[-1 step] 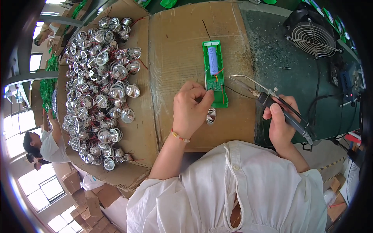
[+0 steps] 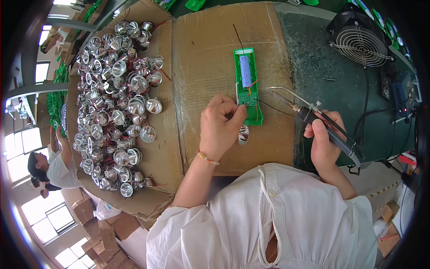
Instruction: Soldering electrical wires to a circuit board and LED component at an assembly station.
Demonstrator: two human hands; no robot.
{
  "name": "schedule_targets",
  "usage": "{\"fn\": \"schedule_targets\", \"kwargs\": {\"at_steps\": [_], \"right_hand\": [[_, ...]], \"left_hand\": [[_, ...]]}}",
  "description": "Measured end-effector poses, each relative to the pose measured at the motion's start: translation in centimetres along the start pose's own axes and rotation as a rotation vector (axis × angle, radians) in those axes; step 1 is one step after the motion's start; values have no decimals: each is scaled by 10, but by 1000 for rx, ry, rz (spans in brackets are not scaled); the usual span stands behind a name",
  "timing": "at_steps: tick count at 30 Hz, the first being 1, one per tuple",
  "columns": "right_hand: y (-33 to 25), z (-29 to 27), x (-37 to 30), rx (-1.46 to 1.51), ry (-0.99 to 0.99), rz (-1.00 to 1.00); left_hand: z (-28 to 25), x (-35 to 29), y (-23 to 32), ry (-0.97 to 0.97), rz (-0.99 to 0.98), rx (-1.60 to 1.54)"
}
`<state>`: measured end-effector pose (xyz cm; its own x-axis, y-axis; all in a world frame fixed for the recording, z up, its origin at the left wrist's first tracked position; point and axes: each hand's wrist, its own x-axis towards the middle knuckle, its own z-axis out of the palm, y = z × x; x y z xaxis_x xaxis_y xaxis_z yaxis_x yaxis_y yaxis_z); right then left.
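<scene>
Item in hand: we hold a narrow green circuit board flat on the brown corrugated cardboard sheet that covers the desk; a blue cylindrical battery cell sits along its upper half, with thin red and black wires trailing from it. Left hand: fingers pinched narrow at the board's lower left edge, seemingly on a fine wire, though what they grip is too small to tell. Just below that hand lies one small silver cone-shaped reflector, apart from the rest. Right hand: fingers closed around the dark handle of a soldering iron, whose metal tip points left and hovers just beside the board's right edge, not touching it. Stock: a large heap of silver reflectors with red leads fills a shallow cardboard tray to the left. Also present: a black round-grilled fan at the far right of the dark green desk, and other people at work by the windows at far left. Progress, as we judge it: the cell is seated, the joint at the lower end is not yet made, and the heap remains to be wired.
</scene>
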<state>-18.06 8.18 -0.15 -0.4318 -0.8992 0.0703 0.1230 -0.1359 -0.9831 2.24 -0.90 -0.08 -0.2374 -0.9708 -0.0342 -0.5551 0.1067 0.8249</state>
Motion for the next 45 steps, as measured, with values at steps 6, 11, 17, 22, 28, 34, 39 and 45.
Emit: {"fn": "schedule_targets", "kwargs": {"at_steps": [6, 11, 17, 22, 28, 34, 39, 45], "right_hand": [[2, -21, 10, -38, 83, -30], [13, -37, 24, -93, 135, -39], [14, -43, 31, -116, 140, 2], [25, -51, 28, -177, 15, 37], [26, -58, 25, -118, 9, 68], [31, -55, 31, -137, 42, -53], [29, -54, 29, -117, 8, -25], [25, -48, 30, -193, 54, 30]], "left_hand": [[-8, -4, 18, 16, 18, -104], [-10, 3, 10, -49, -86, 56], [-7, 125, 44, -36, 87, 323], [-13, 265, 41, 87, 256, 660], [30, 369, 45, 145, 256, 904], [62, 354, 85, 127, 669, 908], [65, 338, 63, 48, 706, 934], [34, 206, 49, 99, 689, 799]]}}
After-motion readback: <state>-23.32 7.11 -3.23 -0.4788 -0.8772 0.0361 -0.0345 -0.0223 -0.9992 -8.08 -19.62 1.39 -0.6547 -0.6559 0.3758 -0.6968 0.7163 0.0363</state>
